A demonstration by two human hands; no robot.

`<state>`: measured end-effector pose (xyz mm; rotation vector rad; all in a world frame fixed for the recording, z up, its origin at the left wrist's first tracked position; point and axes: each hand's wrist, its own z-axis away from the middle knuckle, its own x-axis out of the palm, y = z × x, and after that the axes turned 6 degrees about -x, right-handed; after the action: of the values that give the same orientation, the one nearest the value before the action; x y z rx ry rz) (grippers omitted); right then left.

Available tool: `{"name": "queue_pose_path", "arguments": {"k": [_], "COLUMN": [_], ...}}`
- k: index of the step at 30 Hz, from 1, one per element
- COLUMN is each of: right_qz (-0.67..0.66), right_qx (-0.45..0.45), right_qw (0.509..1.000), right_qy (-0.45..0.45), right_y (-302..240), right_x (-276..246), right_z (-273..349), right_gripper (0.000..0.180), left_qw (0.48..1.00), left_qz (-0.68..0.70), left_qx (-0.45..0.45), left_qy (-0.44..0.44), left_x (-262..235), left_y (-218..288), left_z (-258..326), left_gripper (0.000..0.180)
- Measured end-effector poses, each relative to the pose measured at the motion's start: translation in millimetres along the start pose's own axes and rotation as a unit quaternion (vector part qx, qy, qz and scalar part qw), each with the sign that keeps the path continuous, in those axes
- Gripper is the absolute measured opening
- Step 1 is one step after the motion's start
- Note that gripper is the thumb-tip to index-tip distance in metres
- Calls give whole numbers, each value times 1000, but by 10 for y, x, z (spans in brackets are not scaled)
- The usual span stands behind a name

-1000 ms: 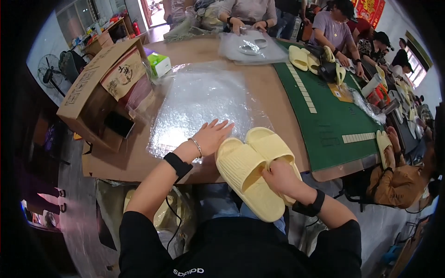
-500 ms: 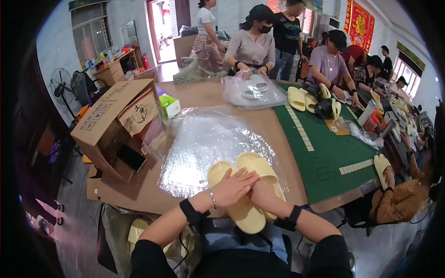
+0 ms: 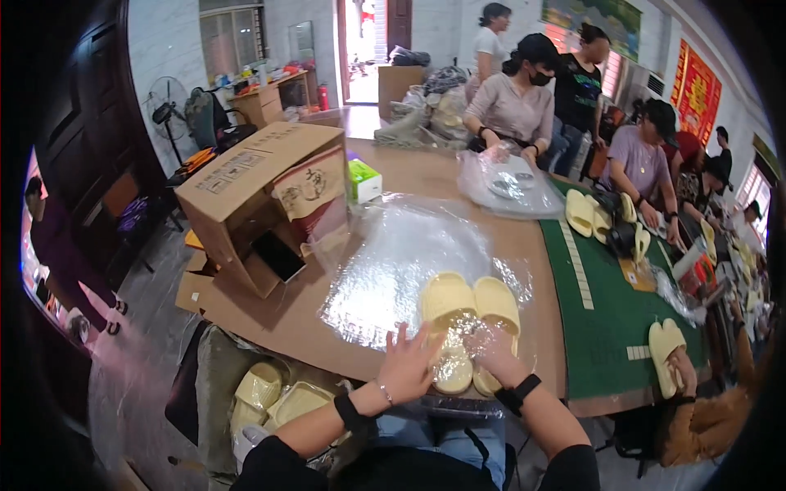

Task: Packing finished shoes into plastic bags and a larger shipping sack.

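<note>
A long brown work table runs away down the room, its surface smooth and matte, and a dark green mat with pale strips across it covers the right side. On the left of the table stands a big open corrugated cardboard box, tan and square-edged, with dark print along its top flap and a rounded drawing on the flap that faces the table; just behind it sits a small green and white carton. In front of the person lies a wide sheet of clear plastic, crinkled and glossy, catching the light in white patches. On its near part rests a pair of pale yellow foam slippers, thick-soled and rounded, side by side with toes pointing away, and the near edge of the film seems drawn over their heels. The left hand, with a thin bracelet and a dark wristband, lies open with fingers spread on the film just left of the slippers' heels. The right hand, a dark watch at the wrist, presses down on the heel end of the right slipper through the plastic, fingers curled loosely; whether it pinches the film I cannot tell. More yellow slippers lie below the table edge.
</note>
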<state>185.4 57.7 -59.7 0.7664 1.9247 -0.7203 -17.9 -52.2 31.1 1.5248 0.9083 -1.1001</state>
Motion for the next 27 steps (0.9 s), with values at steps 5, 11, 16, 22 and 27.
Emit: {"name": "queue_pose_path", "arguments": {"k": [5, 11, 16, 22, 27], "right_qz": [80, 20, -472, -38, -319], "right_qx": [-135, -2, 214, -15, 18], "right_qw": [985, 996, 851, 936, 947], "right_qy": [-65, -88, 86, -349, -15], "right_y": [-154, -85, -299, -1382, -1722], "right_x": [-299, -135, -111, -1289, -1346], "right_z": [-214, -444, -431, -169, 11], "right_gripper": [9, 5, 27, 25, 40], "left_qw": [993, 984, 988, 911, 774], "left_qz": [99, 172, 114, 409, 633], "left_qx": [-5, 32, 37, -5, -19], "left_qy": [64, 43, -97, 55, 28], "left_x": [384, 224, -131, -469, -778], "left_y": [-249, -153, -103, -341, 116], "left_z": [168, 157, 34, -401, -999], "left_gripper": [49, 49, 71, 39, 24]}}
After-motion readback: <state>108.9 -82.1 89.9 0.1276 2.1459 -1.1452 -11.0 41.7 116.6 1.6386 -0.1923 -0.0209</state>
